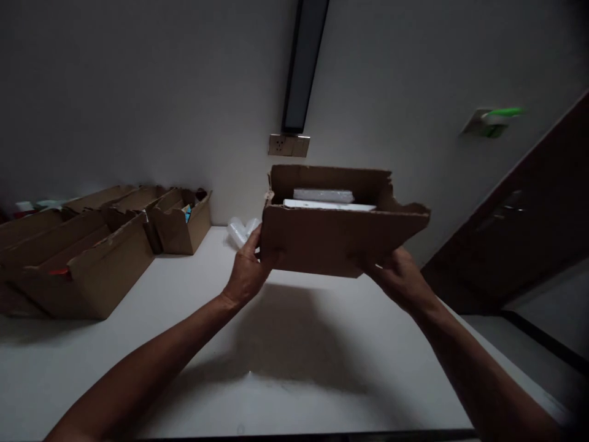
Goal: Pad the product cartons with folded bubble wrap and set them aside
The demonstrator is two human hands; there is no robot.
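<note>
A brown open-topped cardboard box is held up above the white table, its shadow falling on the surface below. Inside it stand a white flat item and a second pale item in what looks like clear wrap; their lower parts are hidden by the front wall. My left hand grips the box's left side, thumb against the front. On the right, my right hand holds the lower right part, its fingers partly hidden under the box.
Several open cardboard boxes line the table's left side, with small things inside. Clear bubble wrap lies by the wall behind my left hand. A socket plate is on the wall. The white table ends at a near edge and on the right.
</note>
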